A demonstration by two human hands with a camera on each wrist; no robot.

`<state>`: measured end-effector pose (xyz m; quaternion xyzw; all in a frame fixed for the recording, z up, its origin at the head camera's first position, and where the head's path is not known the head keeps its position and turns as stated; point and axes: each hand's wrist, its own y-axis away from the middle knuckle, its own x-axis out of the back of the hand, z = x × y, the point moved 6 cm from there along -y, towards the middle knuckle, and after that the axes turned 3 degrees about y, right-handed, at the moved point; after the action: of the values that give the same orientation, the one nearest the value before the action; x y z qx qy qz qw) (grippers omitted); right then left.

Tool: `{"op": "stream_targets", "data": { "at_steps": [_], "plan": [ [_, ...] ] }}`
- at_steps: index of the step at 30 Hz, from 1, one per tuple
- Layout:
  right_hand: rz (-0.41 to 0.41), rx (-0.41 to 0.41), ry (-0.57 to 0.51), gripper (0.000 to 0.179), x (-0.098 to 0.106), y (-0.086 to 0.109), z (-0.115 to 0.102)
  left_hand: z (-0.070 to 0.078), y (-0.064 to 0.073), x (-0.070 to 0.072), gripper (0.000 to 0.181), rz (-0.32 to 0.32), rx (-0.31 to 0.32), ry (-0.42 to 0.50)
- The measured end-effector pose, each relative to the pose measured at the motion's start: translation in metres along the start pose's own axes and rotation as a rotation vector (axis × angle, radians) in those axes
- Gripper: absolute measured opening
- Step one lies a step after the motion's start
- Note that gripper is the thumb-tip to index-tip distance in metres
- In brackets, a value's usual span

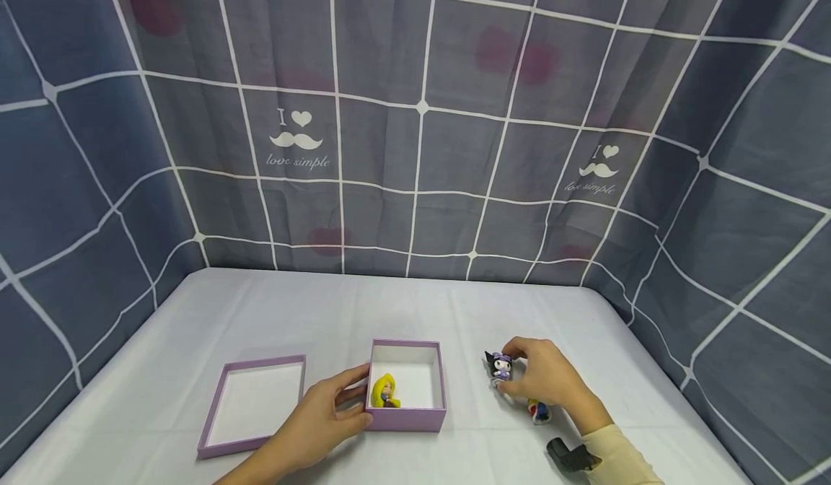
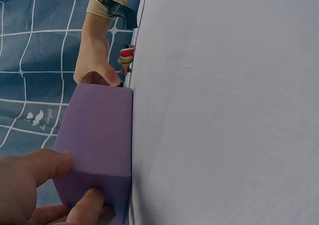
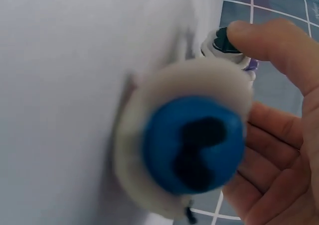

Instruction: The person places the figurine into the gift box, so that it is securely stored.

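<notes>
My left hand (image 1: 322, 416) holds the left side of an open purple box (image 1: 407, 420), its thumb by the front left corner. Inside the box, at its front left, is a yellow-haired figurine (image 1: 386, 392). To the right, the thumb and a finger of my right hand (image 1: 550, 373) pinch a small white figurine with a black and purple hood (image 1: 501, 366), low over or on the table; contact is unclear. Under that hand lies another figurine (image 1: 538, 411) in blue, red and yellow, partly covered. Its round blue and white base (image 3: 194, 145) looms blurred in the right wrist view.
A purple-rimmed box lid (image 1: 260, 398) lies inside up, left of the box, partly behind my left forearm. White cloth covers the table (image 1: 389, 304). A dark checked curtain (image 1: 376, 146) encloses the back and sides. A black strap (image 1: 571, 456) is at the right wrist.
</notes>
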<state>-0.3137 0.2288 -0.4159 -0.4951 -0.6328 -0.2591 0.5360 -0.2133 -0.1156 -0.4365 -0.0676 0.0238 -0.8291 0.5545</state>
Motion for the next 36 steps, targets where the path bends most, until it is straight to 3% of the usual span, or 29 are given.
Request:
{"op": "stream_targets", "data": {
  "at_steps": [3, 7, 12, 17, 29, 36],
  "plan": [
    [0.032, -0.004, -0.018, 0.044, 0.007, -0.001, -0.003, 0.000, 0.000, 0.000, 0.076, -0.003, -0.002, 0.001],
    [0.083, 0.051, -0.045, 0.046, 0.021, -0.005, -0.015, 0.000, 0.000, 0.000, 0.076, 0.000, -0.002, -0.002],
    [0.129, 0.154, -0.047, 0.047, 0.037, -0.013, -0.043, 0.000, 0.000, 0.002, 0.077, 0.006, 0.002, 0.004],
    [0.125, 0.219, -0.050, 0.048, 0.043, -0.020, -0.074, -0.001, 0.001, 0.002, 0.077, 0.004, 0.004, 0.015],
    [0.048, 0.326, -0.068, 0.049, 0.034, -0.028, -0.130, -0.001, 0.000, 0.000, 0.076, 0.004, 0.004, 0.010],
    [0.028, 0.375, -0.048, 0.047, 0.019, -0.030, -0.149, 0.000, -0.001, -0.001, 0.075, 0.005, 0.009, -0.018]
  ]
}}
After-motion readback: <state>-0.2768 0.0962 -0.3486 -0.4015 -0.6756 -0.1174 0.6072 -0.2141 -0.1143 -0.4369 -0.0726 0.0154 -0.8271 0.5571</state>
